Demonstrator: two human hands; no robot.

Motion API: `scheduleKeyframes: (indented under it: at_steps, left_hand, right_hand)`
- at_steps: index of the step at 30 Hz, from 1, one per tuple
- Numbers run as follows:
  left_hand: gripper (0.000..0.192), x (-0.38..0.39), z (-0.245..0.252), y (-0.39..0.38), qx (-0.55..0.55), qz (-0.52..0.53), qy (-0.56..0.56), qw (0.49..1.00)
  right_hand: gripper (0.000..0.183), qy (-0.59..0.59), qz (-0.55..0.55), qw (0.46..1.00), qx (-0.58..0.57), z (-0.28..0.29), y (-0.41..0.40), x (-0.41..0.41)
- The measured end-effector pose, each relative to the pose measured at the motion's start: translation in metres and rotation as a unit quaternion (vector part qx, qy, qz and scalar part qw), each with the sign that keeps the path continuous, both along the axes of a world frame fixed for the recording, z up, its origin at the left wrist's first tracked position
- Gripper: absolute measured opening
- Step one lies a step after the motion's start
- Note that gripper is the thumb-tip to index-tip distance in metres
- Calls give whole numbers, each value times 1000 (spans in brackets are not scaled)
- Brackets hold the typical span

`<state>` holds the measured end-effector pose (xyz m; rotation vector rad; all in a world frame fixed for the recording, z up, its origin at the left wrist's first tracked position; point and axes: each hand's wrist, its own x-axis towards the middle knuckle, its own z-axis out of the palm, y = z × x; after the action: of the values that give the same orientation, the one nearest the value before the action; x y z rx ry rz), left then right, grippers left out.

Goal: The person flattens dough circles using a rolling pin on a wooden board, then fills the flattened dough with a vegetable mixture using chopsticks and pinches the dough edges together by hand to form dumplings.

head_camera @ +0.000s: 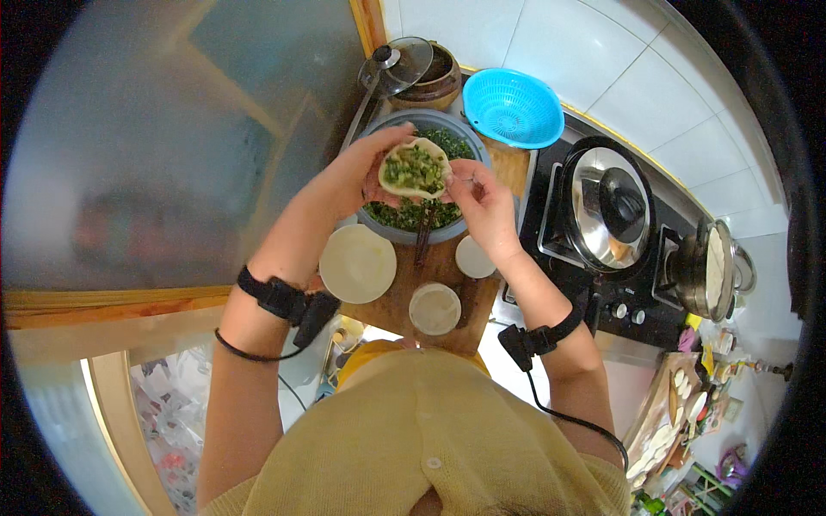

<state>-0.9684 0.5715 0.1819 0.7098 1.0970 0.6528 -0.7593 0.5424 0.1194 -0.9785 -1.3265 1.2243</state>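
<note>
My left hand [381,164] cups a round dough wrapper [393,191] heaped with chopped green filling [415,166]. The thumb and fingers of my right hand [477,193] pinch the wrapper's right edge. Beneath both hands stands a large grey basin [481,145] of chopped greens, partly hidden by them. Dark chopsticks [423,238] lean over the basin's near rim. A cream bowl [358,264] is below my left hand, a small white bowl [475,257] below my right, and another small bowl [435,309] nearer my body.
A blue plastic colander [514,108] and a brown pot [429,90] with a tilted glass lid [403,64] stand behind the basin. At right, a lidded wok [610,206] and a steel pot [700,271] sit on the gas stove [555,274]. Dough pieces lie on a far-right board [645,413].
</note>
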Motion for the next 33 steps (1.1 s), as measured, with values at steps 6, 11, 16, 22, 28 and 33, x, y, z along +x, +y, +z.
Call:
scheduleKeyframes:
  at_steps: [6, 11, 16, 22, 28, 33]
  left_hand:
    - [32, 25, -36, -19, -26, 196, -206, 958]
    - [26, 20, -53, -11, 25, 142, -150, 978]
    - [28, 20, -54, -12, 13, 146, -115, 982]
    - [31, 26, -52, -14, -5, 93, -31, 995]
    - [25, 20, -46, -14, -9, 77, -125, 989]
    - [25, 23, -43, -8, -49, 84, -148, 984]
  right_hand:
    - [17, -128, -23, 990, 45, -6, -2, -13]
    - [21, -256, 3, 959, 120, 1, 5, -2]
    - [22, -347, 46, 920, 174, 13, 7, -2]
    - [18, -364, 83, 825, 424, 10, 13, 7]
    - [16, -283, -4, 929, 240, 8, 0, 7]
    - [18, -293, 19, 916, 272, 9, 1, 11]
